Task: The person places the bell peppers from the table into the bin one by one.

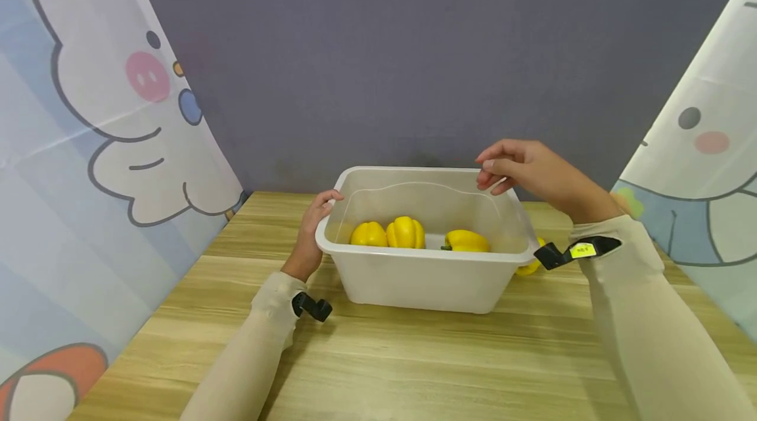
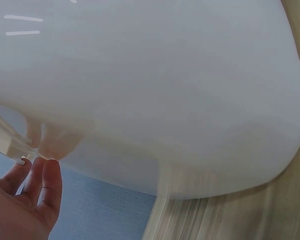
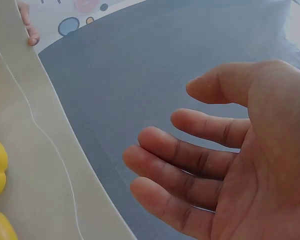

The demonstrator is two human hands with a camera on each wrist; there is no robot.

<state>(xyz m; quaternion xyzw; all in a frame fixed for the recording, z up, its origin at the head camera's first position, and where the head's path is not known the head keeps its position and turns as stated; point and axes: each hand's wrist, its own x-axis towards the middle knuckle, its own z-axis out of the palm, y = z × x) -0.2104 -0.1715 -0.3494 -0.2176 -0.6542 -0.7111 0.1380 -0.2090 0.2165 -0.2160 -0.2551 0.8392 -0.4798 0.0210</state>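
Observation:
A white plastic bin (image 1: 426, 280) stands on the table. Inside it lie three yellow bell peppers: one at the left (image 1: 368, 234), another beside it (image 1: 405, 233), and a third (image 1: 467, 241) on its side toward the right, its green stem pointing left. My left hand (image 1: 312, 227) grips the bin's rim at its left end; the left wrist view shows the fingertips (image 2: 51, 175) curled up against the rim's underside. Above the bin's back right corner, my right hand (image 1: 529, 168) hangs with loosely bent fingers. Its palm faces the right wrist view, holding nothing.
Another yellow bell pepper (image 1: 529, 267) is on the table past the bin's right end, partly hidden by the rim. A grey panel (image 1: 437, 60) rises behind the wooden table (image 1: 414, 362). Cartoon-printed sheets (image 1: 89, 211) flank both sides.

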